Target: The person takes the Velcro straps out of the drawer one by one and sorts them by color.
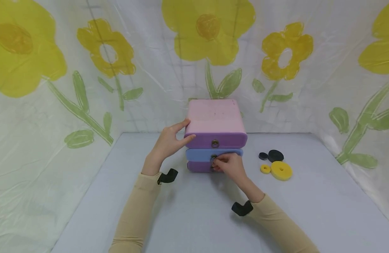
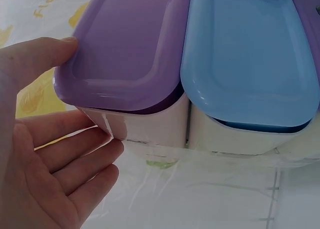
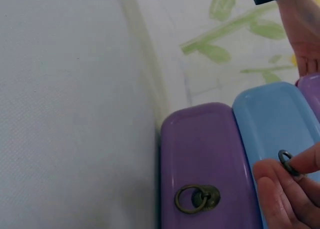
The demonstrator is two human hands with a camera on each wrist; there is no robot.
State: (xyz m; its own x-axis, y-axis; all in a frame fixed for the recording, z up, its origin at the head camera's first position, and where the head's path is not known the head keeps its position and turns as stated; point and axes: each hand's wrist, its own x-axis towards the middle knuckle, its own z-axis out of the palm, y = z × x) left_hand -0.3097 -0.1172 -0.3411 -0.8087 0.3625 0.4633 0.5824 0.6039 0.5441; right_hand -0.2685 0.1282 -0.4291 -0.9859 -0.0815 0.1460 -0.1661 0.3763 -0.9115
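On the table (image 1: 188, 218), toward its far edge, a three-drawer cabinet (image 1: 215, 116) is touched at its upper left by the left hand (image 1: 167, 144), with fingers (image 2: 90, 166) extended. The ring (image 3: 281, 158) of the blue middle drawer (image 1: 197, 154) is pinched by the right hand (image 1: 232, 167).

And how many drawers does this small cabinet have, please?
3: the purple top drawer, the blue middle drawer, whose ring the right hand pinches, and the purple bottom drawer.

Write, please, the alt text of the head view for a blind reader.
A person's right hand pinches the handle on a cabinet's blue middle drawer; the left hand touches the purple top drawer. Black discs and yellow discs lie to the right.
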